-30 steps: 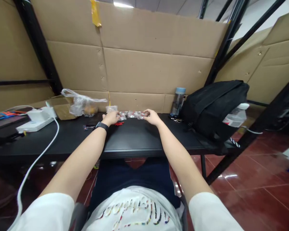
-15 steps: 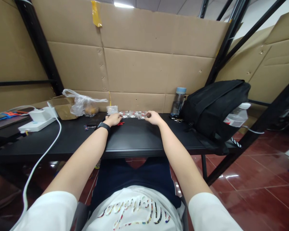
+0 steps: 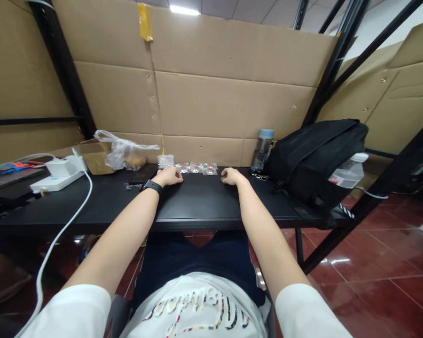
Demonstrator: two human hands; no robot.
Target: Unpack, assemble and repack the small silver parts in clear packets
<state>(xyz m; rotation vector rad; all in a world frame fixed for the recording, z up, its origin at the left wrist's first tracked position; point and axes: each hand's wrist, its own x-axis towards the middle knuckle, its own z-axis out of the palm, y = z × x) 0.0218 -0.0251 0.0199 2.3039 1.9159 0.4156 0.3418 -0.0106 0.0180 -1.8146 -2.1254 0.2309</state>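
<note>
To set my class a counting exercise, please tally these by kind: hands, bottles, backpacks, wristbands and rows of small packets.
Hands: 2 (left hand, right hand)
Bottles: 2 (blue-capped bottle, white-capped bottle)
Backpacks: 1 (black backpack)
Wristbands: 1 (dark wristband)
Rows of small packets: 1 (packet row)
Total: 7

Small clear packets (image 3: pixel 196 168) flecked with red lie in a row.

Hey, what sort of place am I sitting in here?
Probably a makeshift workstation, perhaps in a workshop or warehouse: a black tabletop set among dark frame posts, walled with cardboard panels, above a red tiled floor.
</note>
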